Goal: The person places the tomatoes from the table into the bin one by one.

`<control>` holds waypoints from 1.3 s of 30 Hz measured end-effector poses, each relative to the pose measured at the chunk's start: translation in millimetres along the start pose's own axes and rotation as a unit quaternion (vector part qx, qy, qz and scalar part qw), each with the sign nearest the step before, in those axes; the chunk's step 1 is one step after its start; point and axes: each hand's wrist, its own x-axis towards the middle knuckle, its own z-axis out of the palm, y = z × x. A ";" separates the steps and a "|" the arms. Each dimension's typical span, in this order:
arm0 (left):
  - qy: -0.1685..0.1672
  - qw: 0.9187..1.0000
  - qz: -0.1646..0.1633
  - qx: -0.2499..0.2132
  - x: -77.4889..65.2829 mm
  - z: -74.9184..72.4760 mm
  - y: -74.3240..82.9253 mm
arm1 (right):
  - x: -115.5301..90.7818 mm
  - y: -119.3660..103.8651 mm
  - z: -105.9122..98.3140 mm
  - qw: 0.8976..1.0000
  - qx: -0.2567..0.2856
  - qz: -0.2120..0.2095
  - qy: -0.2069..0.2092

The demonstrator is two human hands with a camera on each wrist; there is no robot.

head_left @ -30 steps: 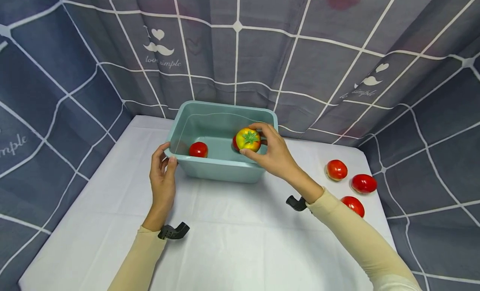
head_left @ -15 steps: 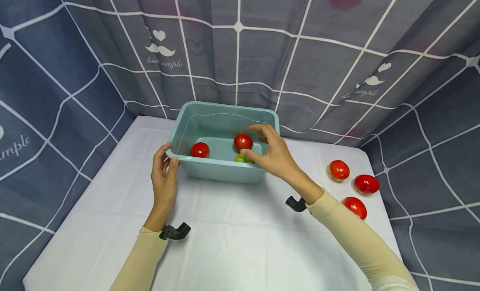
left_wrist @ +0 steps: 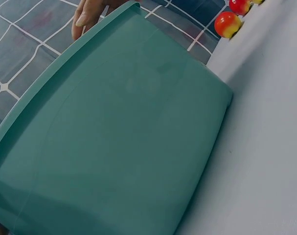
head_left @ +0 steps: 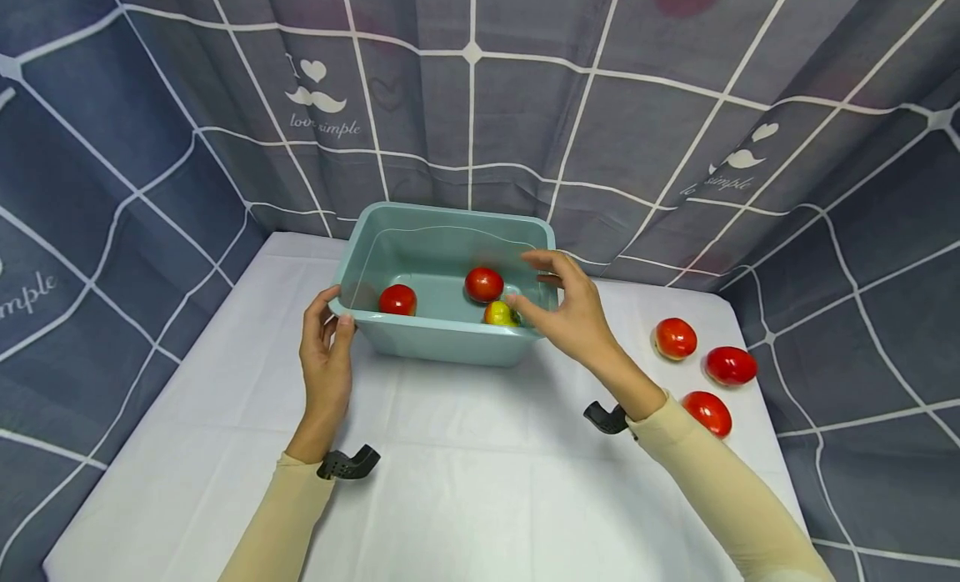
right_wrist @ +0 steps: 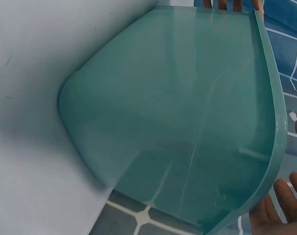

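Yellow tomato [head_left: 500, 313], head view: sitting inside the teal bin [head_left: 442, 348], toward the right end and close to the front wall, which hides its lower edge from you. Bit of red on its left side.
Red tomatoes in the bin: one red tomato [head_left: 483, 284] is just behind the yellow one, can't tell if they touch. Your other red tomato [head_left: 397, 299] sits well apart near the left end.
Right hand [head_left: 573, 315]: over the bin's right end, your thumb and fingers spread apart, thumb tip right by the yellow tomato.
Left hand [head_left: 327, 357]: you've got the front left corner of the rim, fingers curled on one side, thumb on the other.
White table [head_left: 450, 499]: to your right are a round tomato [head_left: 676, 338], an oval tomato [head_left: 731, 366] and a third tomato [head_left: 707, 413] partly behind your right sleeve [head_left: 720, 482]. All red.
Grid curtain [head_left: 525, 107]: hangs behind and around the table, "love simple" printed on it.
Bin wall, left wrist view: fills most of your shot and hides the yellow tomato. Your right hand shows past the rim, tomatoes on the table upper right.
Bin wall, right wrist view: your left fingers peek over at the top, your right fingers are beside the rim, lower right.
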 end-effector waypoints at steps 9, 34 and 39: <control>0.000 1.000 0.002 -0.005 -1.0 1.0 -0.4 | -20.4 14.5 -19.6 0.998 0.027 0.023 0.046; -0.006 1.000 -0.006 0.012 -1.6 3.2 0.2 | -163.4 83.4 -91.3 0.953 -0.061 0.207 0.215; -0.004 1.000 -0.007 0.021 -2.1 2.9 0.5 | -190.3 86.9 -102.3 0.925 -0.128 0.276 0.229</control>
